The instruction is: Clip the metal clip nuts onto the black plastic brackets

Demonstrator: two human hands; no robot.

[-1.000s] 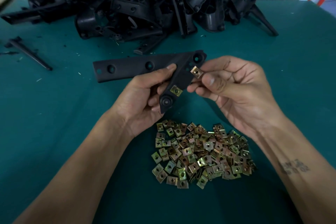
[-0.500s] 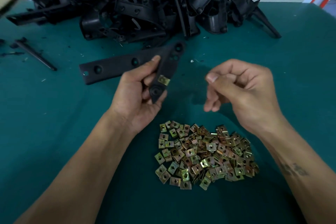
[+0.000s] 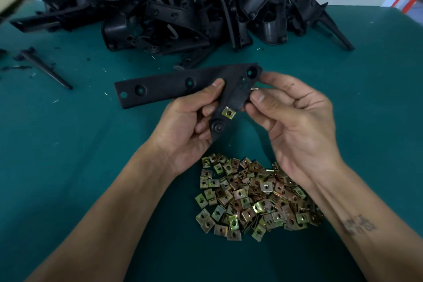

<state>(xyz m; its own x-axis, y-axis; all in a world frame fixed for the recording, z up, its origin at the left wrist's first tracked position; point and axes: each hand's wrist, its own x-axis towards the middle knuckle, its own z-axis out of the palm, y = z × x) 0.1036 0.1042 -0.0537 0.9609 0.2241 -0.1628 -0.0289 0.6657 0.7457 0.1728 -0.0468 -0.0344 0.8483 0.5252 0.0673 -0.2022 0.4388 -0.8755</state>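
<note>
Green cloth covers the table [image 3: 57,167]; at twelve o'clock a heap of black brackets [image 3: 183,11] runs out of sight past the top edge, its pieces too tangled to count. Left hand [image 3: 183,126] grips one bracket [image 3: 183,84] held above the cloth, thumb on top, fingers curled beneath and mostly hidden; one clip nut [image 3: 229,112] sits clipped on its lower arm. Right hand [image 3: 295,119] pinches a second nut [image 3: 253,89] against the bracket's three o'clock edge, only a sliver showing. Loose nuts [image 3: 251,197] lie at six o'clock, partly behind the right wrist.
</note>
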